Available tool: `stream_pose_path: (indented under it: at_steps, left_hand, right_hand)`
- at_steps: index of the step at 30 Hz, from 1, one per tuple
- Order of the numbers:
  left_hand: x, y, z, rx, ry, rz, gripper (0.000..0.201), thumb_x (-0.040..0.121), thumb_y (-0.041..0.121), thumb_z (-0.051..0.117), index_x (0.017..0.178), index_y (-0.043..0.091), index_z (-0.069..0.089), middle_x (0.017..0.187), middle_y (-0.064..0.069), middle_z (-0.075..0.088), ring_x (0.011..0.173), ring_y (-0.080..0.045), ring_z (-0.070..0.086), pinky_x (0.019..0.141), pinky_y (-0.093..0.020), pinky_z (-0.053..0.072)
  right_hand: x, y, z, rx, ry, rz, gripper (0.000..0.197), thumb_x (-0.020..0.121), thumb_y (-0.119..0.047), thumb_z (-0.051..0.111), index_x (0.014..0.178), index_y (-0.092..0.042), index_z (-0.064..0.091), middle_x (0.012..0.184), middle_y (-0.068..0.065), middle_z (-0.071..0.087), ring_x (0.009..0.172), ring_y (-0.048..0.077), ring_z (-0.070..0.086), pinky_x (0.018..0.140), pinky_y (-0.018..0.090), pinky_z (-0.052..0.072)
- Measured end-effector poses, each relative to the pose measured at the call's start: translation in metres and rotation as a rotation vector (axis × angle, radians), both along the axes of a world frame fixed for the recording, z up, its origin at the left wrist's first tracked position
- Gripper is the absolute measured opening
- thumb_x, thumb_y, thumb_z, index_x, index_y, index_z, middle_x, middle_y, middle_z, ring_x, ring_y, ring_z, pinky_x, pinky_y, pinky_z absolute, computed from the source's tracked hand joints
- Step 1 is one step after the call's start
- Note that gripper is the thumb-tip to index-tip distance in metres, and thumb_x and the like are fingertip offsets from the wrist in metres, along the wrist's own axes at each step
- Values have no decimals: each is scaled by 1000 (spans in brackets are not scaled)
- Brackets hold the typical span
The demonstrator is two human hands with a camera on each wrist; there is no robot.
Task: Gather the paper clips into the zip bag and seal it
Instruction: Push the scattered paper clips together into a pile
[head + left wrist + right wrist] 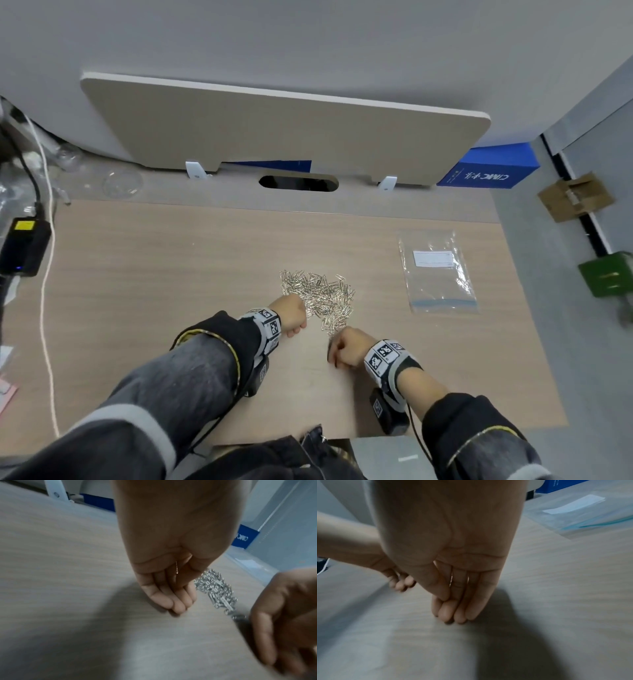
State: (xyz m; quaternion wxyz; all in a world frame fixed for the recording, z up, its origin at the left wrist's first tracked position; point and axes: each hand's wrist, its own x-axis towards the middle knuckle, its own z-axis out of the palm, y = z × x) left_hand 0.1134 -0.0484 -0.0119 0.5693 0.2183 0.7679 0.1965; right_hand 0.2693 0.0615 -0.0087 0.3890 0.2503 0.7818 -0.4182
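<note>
A heap of silver paper clips [318,296] lies mid-table on the wooden desk [154,274]. My left hand [291,317] stands at the heap's near left edge. Its straight fingers [178,605] are held together, tips down on the desk, with the paper clips [217,592] just to their right. My right hand [342,349] is at the near right tail of the heap, and its straight fingers [453,612] also touch the desk. Neither hand holds anything. The clear zip bag [438,274] lies flat to the right, blue strip toward me, apart from both hands; the zip bag [573,513] also shows in the right wrist view.
A beige divider panel [284,130] stands along the back, with a cable slot [298,183] in front of it. A blue box [489,168] sits at the back right. A black power unit [24,246] and a white cable [44,308] lie at the left edge.
</note>
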Motion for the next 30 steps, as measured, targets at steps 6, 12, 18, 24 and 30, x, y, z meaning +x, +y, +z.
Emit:
stream_pose_path:
  at_steps: [6,12,18,24,30]
  left_hand:
    - [-8,8,1,111,175,70,24,78,4,45,72,15,65,67,-2,63,60,-20,57,69,-29,52]
    - [-21,-12,-5,91,284,139,31,74,-1,45,60,22,62,68,1,65,74,-22,63,71,-26,47]
    - [-23,-10,0,72,607,390,17,82,12,49,98,13,56,108,-9,51,92,-28,56,84,-33,46]
    - [-7,10,-9,58,437,308,51,81,14,54,131,8,45,131,-12,39,123,-30,46,110,-36,34]
    - [-15,6,-9,115,535,365,43,83,13,48,125,8,53,126,-11,46,116,-29,50,105,-37,39]
  right_hand:
    - [-32,0,-11,144,160,-142,41,67,1,40,61,-29,67,75,-8,70,80,14,65,79,23,53]
    - [-47,16,-6,266,346,-412,33,78,0,46,83,-18,72,96,1,72,94,20,64,88,27,49]
    - [-26,37,-2,444,283,-904,26,82,-3,50,107,-5,57,114,15,60,87,28,56,75,24,38]
    - [-44,12,-3,371,300,-839,40,83,-2,52,123,-4,49,123,14,46,83,22,50,82,25,41]
    - [-45,23,-3,469,370,-830,34,84,-3,49,117,-6,55,119,12,49,96,25,57,86,27,42]
